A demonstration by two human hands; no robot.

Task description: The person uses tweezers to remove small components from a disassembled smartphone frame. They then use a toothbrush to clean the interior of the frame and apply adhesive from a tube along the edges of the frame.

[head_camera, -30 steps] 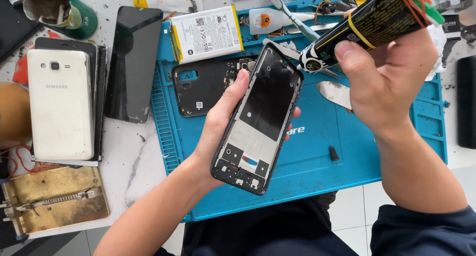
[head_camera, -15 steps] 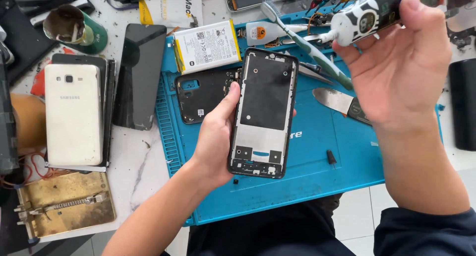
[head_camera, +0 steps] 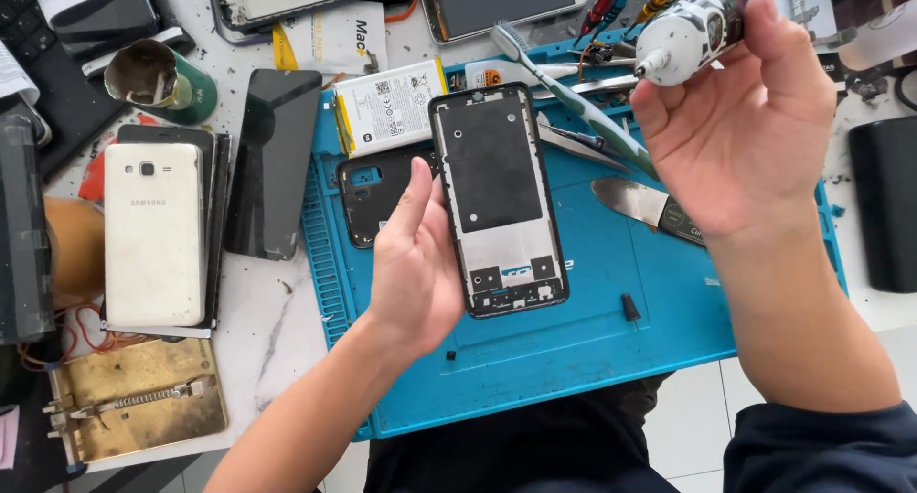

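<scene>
Gripping the phone frame (head_camera: 499,199) at its left edge, left hand (head_camera: 415,264) steadies it; right hand (head_camera: 740,120) pinches the glue tube (head_camera: 690,25), nozzle clear of the frame — a gluing step, I'd say, needing careful aim.

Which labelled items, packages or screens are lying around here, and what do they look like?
White rectangular battery with yellow edge: on the blue mat, upper left.
Black glass screen panel: left of the mat, dark.
White and yellow paper packet: above the battery.
White glue tube: in the right hand.
</scene>
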